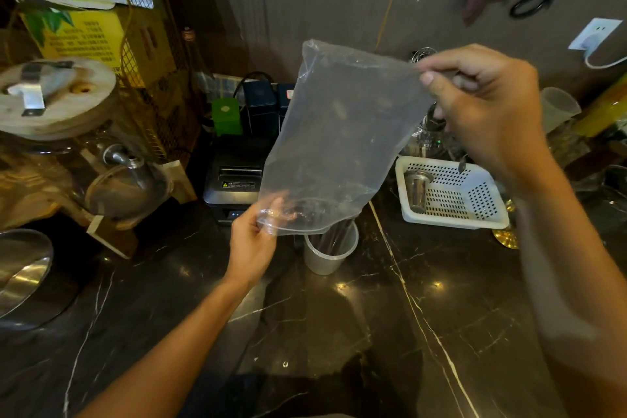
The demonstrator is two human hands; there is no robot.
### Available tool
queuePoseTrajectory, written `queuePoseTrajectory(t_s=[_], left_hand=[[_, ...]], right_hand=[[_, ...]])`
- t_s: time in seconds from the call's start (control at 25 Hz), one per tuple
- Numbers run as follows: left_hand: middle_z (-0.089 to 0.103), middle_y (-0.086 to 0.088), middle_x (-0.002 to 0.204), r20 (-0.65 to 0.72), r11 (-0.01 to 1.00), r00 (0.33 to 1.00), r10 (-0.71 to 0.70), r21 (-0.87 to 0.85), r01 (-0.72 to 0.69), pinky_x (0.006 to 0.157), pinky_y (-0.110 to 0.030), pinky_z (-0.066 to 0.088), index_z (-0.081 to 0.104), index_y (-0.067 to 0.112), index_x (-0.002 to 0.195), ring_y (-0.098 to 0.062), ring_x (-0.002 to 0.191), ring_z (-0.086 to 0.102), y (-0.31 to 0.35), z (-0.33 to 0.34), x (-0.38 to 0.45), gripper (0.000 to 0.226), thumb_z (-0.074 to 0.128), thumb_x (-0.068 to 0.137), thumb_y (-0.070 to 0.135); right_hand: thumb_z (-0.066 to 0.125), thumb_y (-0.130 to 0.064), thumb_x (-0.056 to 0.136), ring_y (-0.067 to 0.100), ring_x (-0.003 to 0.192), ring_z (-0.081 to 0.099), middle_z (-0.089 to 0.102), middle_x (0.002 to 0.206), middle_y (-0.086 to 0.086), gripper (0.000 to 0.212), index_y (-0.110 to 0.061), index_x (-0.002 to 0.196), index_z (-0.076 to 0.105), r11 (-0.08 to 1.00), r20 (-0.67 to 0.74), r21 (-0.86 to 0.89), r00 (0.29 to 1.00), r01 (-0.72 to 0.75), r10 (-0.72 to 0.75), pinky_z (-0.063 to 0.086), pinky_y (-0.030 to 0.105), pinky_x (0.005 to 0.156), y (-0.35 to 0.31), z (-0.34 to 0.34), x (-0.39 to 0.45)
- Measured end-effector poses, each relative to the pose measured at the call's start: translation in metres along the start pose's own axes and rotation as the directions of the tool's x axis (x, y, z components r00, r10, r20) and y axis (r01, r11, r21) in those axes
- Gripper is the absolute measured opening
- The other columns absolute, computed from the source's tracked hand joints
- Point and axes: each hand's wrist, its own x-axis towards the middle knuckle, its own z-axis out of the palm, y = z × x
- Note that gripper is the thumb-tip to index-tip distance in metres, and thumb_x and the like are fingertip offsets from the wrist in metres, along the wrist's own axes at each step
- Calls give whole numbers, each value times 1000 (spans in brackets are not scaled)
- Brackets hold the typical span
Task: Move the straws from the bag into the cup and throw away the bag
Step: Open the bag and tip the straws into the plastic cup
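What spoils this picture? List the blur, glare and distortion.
Head view: the right hand and its forearm are smeared by motion blur; lamp glare dots the dark counter; the wide lens bends the edges; the clear bag hazes what lies behind it; the left hand is sharp.

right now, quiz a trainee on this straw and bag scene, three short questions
1. True or false: the clear plastic bag still holds straws.
2. Where are the dark straws? A) white perforated basket B) translucent cup C) counter
3. Which hand pinches the bag's upper corner?

Key:
1. False, it looks empty.
2. B.
3. The right hand; the left hand grips the lower end, just above the cup.
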Motion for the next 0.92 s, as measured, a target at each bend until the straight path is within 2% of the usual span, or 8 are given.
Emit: queuePoseTrajectory(t_s=[0.16,0.32,0.4,0.52,0.64,0.76,0.84,0.92], left_hand=[[74,21,120,25,995,995,92,26,-92,96,-24,57,69,21,129,-7,117,69,13,0,9,27,55,106,22],[74,21,122,6,995,996,89,42,-89,97,-24,57,69,15,131,-5,118,69,16,3,10,29,56,106,22],[75,22,119,2,992,993,117,54,-117,93,-20,57,69,10,131,-2,112,71,19,5,14,30,56,106,20],[77,9,117,-2,990,992,126,62,-126,90,-23,58,69,8,129,-5,108,73,29,7,22,29,55,106,18],[78,11,103,-2,991,992,128,38,-128,85,-22,59,76,20,106,-6,99,75,41,9,29,21,58,103,11],[78,17,79,-34,997,997,73,-19,-73,69,-15,57,73,23,83,1,75,73,54,8,37,28,63,100,3],[80,8,84,-25,991,1000,-3,-132,-1,72,-20,60,75,15,87,-5,80,76,60,8,41,20,61,102,10],[81,-5,100,18,956,993,-120,-267,121,84,-34,63,77,12,100,-21,94,77,65,8,41,25,55,106,21]], right_hand=[[64,-19,103,20,80,66,72,103,7,19,-13,116,77,992,-46,-78,994,99,-103,56,49,72,-6,-13,10],[63,-17,104,30,79,67,72,103,15,20,-10,117,76,989,-36,-117,995,92,-97,54,54,71,-7,-15,10],[63,-19,104,38,76,66,73,104,20,20,-10,117,76,987,-37,-127,994,99,-105,53,55,67,-4,-17,11],[64,-19,104,39,72,65,73,100,19,20,-10,117,76,994,-71,-86,994,73,-80,53,55,66,4,-20,12],[65,-16,103,18,76,68,72,94,-2,17,-12,116,75,1000,-106,-10,994,17,-18,60,43,75,17,-22,9],[67,-16,100,-1,80,69,74,91,-14,17,-27,109,75,988,-132,99,983,-116,128,60,26,78,38,-23,6],[68,-19,96,-7,76,69,76,81,-24,25,-43,94,77,967,-104,146,969,-207,223,57,15,72,50,-20,-1],[70,-19,92,-8,77,71,77,81,-27,32,-48,82,78,940,-60,204,955,-273,290,55,11,71,61,-17,-12]])
